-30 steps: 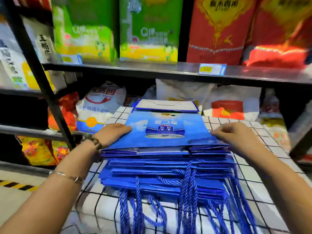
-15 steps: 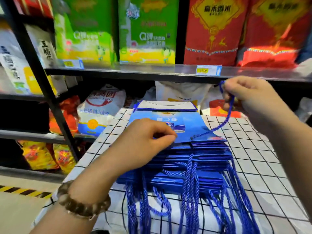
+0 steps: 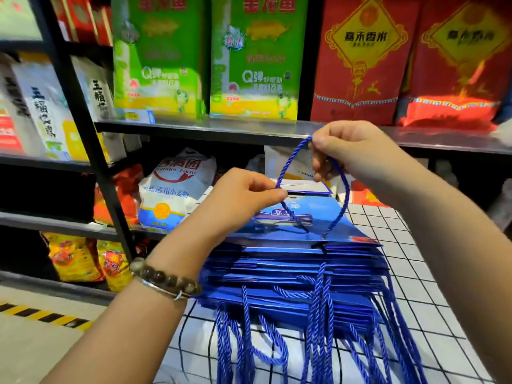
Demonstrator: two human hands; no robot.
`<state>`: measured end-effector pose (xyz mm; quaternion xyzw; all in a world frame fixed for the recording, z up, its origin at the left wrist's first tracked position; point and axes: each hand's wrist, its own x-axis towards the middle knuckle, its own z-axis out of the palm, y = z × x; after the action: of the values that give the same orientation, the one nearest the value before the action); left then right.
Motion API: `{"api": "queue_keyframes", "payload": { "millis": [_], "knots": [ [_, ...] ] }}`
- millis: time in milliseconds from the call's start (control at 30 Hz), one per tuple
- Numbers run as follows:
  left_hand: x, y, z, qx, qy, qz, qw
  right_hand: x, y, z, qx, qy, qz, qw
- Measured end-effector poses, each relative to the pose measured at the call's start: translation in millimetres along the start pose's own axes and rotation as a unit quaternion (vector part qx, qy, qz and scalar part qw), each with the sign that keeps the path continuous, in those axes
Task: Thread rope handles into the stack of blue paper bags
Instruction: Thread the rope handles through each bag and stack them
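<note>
A stack of flat blue paper bags (image 3: pixel 293 261) lies on a white checked cloth. Blue rope handles (image 3: pixel 318 336) hang from the lower bags over the near edge. Above the top bag (image 3: pixel 318 217) a blue rope (image 3: pixel 343 200) is lifted into a loop, its right strand running down to the bag's near edge. My right hand (image 3: pixel 349 153) pinches the top of that loop, raised above the stack. My left hand (image 3: pixel 241 198) pinches the loop's left strand lower down, just over the top bag.
The checked cloth (image 3: pixel 415 286) covers the table to the right of the stack. Behind stands a metal shelf (image 3: pixel 249 131) with green and red rice bags above and flour sacks (image 3: pixel 174 189) below. A black upright post (image 3: pixel 83 128) is at left, with yellow-black floor tape beneath.
My right hand has drawn the rope higher and toward the middle, forming a loop. My left hand has left the top bag and taken hold of the rope's left strand.
</note>
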<state>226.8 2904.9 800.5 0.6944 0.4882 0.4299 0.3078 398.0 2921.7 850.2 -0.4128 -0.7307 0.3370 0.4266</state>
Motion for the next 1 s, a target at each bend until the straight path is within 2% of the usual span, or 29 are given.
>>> {"api": "queue_keyframes", "payload": {
  "millis": [133,300,400,467,500,567,633,700,900,1000],
  "knots": [
    [-3,-9,-5,-0.064,-0.027,-0.063,0.996,6,15,9,-0.002,0.03,0.033,0.999],
    [-3,-13,-4,-0.143,-0.008,-0.104,0.984,8,27,21,-0.002,0.037,0.068,0.997],
    [-4,-17,-4,-0.194,0.002,-0.132,0.972,11,33,25,-0.142,0.085,0.051,0.985],
    [-5,-21,-5,-0.228,0.025,-0.143,0.963,9,31,26,-0.272,0.12,0.003,0.955],
    [-6,-23,-6,-0.238,0.039,-0.146,0.959,5,27,27,-0.299,0.126,-0.03,0.945],
    [-9,-27,-7,-0.253,0.06,-0.153,0.953,-2,18,32,-0.276,0.074,-0.041,0.957],
    [-12,-29,-6,-0.271,0.076,-0.159,0.946,-9,13,43,-0.217,-0.037,0.006,0.976],
    [-13,-31,-6,-0.285,0.089,-0.16,0.941,-12,16,53,-0.182,-0.096,0.044,0.978],
    [-15,-33,-6,-0.306,0.101,-0.149,0.935,-18,27,63,-0.079,-0.097,0.079,0.989],
    [-14,-31,-7,-0.284,0.084,-0.142,0.945,-18,31,64,-0.061,-0.082,0.083,0.991]
  ]
}}
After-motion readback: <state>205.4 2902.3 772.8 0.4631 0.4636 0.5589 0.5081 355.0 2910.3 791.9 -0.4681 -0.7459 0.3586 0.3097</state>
